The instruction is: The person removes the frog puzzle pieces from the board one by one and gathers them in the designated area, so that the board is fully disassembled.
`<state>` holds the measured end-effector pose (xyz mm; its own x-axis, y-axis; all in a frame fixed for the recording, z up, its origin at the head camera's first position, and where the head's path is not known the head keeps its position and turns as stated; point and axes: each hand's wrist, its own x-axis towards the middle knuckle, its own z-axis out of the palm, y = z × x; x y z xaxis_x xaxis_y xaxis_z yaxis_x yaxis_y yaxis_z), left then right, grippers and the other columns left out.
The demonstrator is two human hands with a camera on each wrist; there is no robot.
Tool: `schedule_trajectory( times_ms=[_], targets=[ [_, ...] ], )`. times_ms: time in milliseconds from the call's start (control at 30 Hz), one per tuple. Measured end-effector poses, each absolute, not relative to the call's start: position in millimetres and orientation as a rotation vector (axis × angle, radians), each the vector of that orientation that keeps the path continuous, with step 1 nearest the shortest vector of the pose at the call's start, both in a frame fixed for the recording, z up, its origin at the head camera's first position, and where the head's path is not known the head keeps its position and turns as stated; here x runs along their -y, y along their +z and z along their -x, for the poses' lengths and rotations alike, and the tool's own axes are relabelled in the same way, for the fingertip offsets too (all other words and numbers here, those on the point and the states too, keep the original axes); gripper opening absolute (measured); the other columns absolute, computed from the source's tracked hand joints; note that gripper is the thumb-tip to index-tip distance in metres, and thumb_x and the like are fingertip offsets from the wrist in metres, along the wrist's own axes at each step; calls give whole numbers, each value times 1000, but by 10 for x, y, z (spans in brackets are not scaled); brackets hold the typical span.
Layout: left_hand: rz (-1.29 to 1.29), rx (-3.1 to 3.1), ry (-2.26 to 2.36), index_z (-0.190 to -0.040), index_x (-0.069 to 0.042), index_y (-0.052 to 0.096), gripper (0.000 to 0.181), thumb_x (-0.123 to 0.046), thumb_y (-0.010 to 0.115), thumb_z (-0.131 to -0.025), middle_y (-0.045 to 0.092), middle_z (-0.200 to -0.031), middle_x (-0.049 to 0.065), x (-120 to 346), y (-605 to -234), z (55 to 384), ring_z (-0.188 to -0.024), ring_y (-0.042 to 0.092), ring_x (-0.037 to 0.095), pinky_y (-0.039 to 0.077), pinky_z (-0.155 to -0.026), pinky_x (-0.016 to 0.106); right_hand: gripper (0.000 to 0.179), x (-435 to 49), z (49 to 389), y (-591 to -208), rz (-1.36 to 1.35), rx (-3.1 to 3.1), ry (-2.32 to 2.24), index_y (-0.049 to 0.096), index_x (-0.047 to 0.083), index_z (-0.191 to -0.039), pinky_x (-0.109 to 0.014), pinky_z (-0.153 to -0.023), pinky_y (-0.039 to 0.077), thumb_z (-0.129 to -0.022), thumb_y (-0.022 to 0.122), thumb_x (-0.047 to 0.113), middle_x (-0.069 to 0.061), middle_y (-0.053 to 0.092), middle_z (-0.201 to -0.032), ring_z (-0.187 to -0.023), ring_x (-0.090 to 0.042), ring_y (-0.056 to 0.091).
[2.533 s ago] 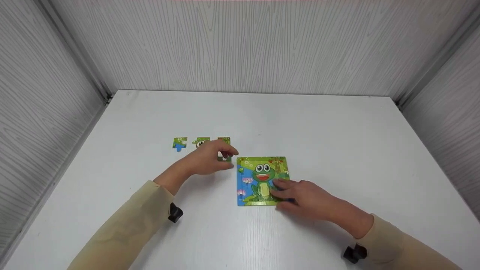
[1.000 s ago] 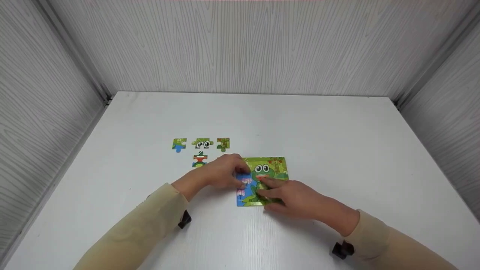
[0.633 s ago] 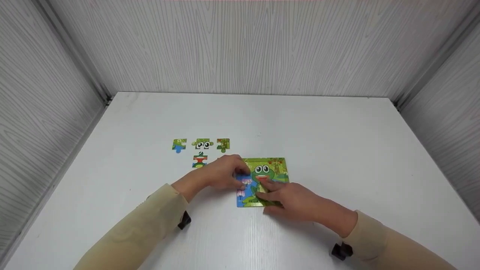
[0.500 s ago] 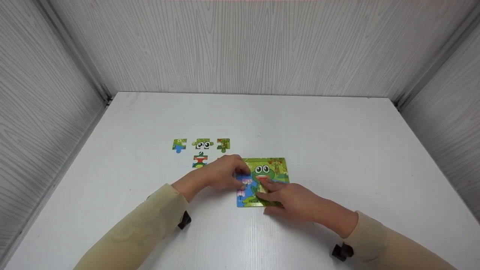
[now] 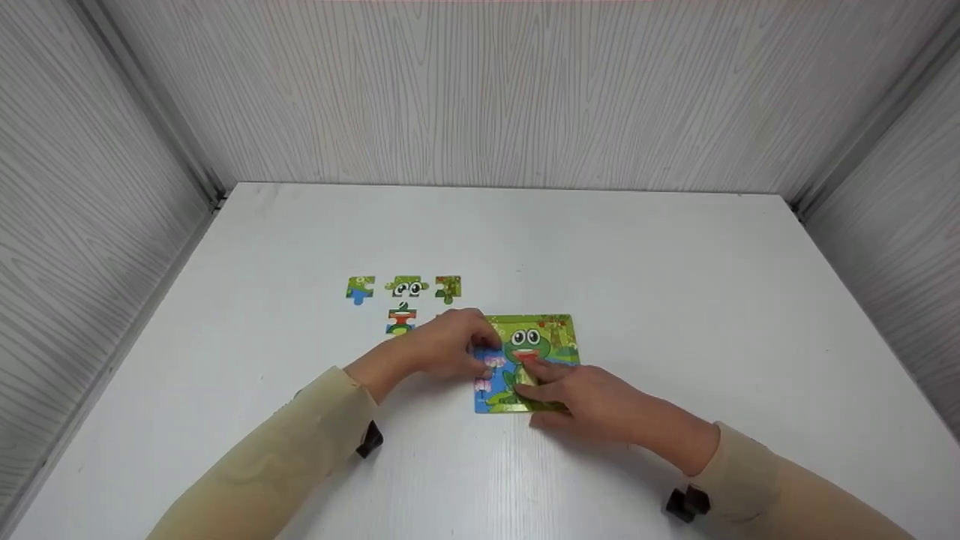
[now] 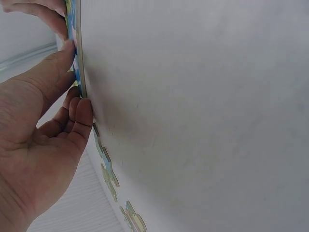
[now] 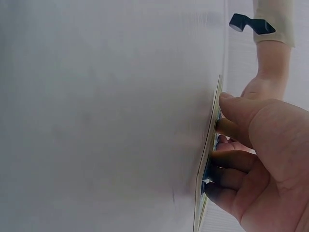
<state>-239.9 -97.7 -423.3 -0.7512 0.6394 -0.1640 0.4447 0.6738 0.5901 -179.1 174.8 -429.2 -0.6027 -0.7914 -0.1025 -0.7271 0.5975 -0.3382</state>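
Note:
A square frog jigsaw puzzle [image 5: 559,330] lies flat on the white table. My left hand [image 5: 452,346] is at its left edge, the thumb on the picture face and the other fingers curled at the upper left rim, gripping it there. In the left wrist view the thumb [image 6: 60,60] presses on the face beside the puzzle's edge [image 6: 81,63]. My right hand [image 5: 600,405] lies over the lower right part, its extended fingers pressing on the frog's mouth and belly. Its thumb sits at the bottom edge. The right wrist view has the fingertips against the puzzle [image 7: 212,125].
Several loose puzzle pieces lie left of the puzzle, among them one with the frog's eyes [image 5: 407,286], a blue and green one [image 5: 360,288] and one with a red mouth [image 5: 401,319]. My left hand partly covers another. Pale wood-grain panels [image 5: 480,90] enclose the table.
My left hand has moved right, from beside the loose pieces onto the puzzle's left edge. My right hand has slid slightly left over the picture. In the last half second both hands hold still.

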Motion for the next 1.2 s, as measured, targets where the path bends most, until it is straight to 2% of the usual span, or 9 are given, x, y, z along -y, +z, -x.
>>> schedule_trajectory(
  times_ms=[433, 700, 1200],
  targets=[
    [-843, -2528, 741, -121, -11, 78, 29, -21, 83, -94, 64, -114, -1, 968, -4217, 2408, -103, 58, 18, 50, -98, 34, 51, -1739, 1802, -4309, 1208, -2579, -389, 62, 18, -150, -51, -109, 49, -104, 70, 38, -14, 45, -162, -149, -33, 44],
    [-812, -2530, 735, -131, -12, 73, 38, -22, 82, -95, 63, -117, -1, 953, -4216, 2406, -106, 57, 17, 49, -103, 35, 52, -1736, 1797, -4288, 1164, -2559, -378, 59, 21, -153, -50, -112, 46, -105, 68, 39, -12, 42, -165, -152, -32, 40],
    [-865, -2568, 720, -121, -8, 76, 35, -25, 86, -92, 63, -109, 1, 964, -4253, 2442, -99, 57, 18, 50, -95, 36, 51, -1747, 1799, -4293, 1198, -2558, -419, 60, 18, -152, -51, -112, 46, -105, 69, 36, -14, 42, -164, -151, -32, 41]
  ],
)
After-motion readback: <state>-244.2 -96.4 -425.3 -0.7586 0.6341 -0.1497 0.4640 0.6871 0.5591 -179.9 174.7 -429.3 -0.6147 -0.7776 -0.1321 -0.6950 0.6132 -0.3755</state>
